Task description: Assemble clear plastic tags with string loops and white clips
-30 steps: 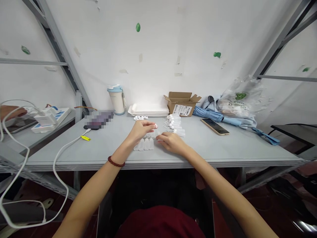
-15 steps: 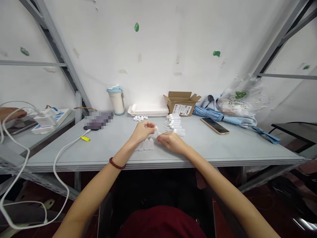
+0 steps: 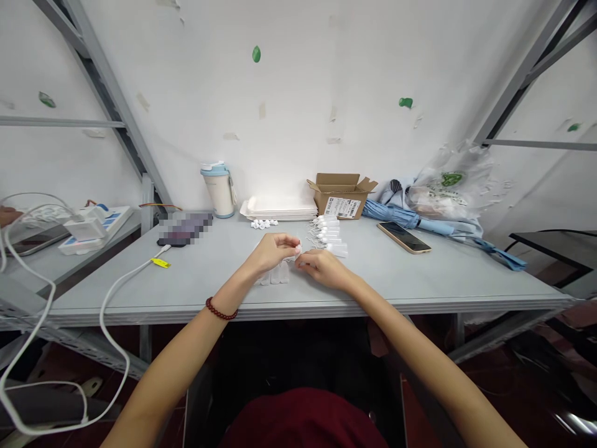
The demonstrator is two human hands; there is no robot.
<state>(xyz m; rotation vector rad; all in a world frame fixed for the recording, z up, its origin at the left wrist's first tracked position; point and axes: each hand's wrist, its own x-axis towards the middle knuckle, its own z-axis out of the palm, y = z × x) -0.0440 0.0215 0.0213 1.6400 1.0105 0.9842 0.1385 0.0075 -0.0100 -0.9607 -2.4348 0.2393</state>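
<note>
My left hand and my right hand meet above the table, near its front edge. Between them is a small white bottle, mostly covered by the fingers. The left fingertips pinch its upper end, where a white cap seems to be, and the right fingers grip lower down. Under the left hand lie several translucent small bottles side by side. To the right, capped bottles lie in a column, with thin white strands or tips pointing left. Loose white caps are grouped farther back.
Against the wall stand a cream tumbler, a stack of white trays and an open cardboard box. A phone and a blue umbrella lie to the right. A white cable hangs over the left edge; another person's hand shows far left.
My left hand has shifted slightly right and down onto the bottle's upper end, closing towards my right hand. The other person's hand at far left has drawn back out of view in part.
</note>
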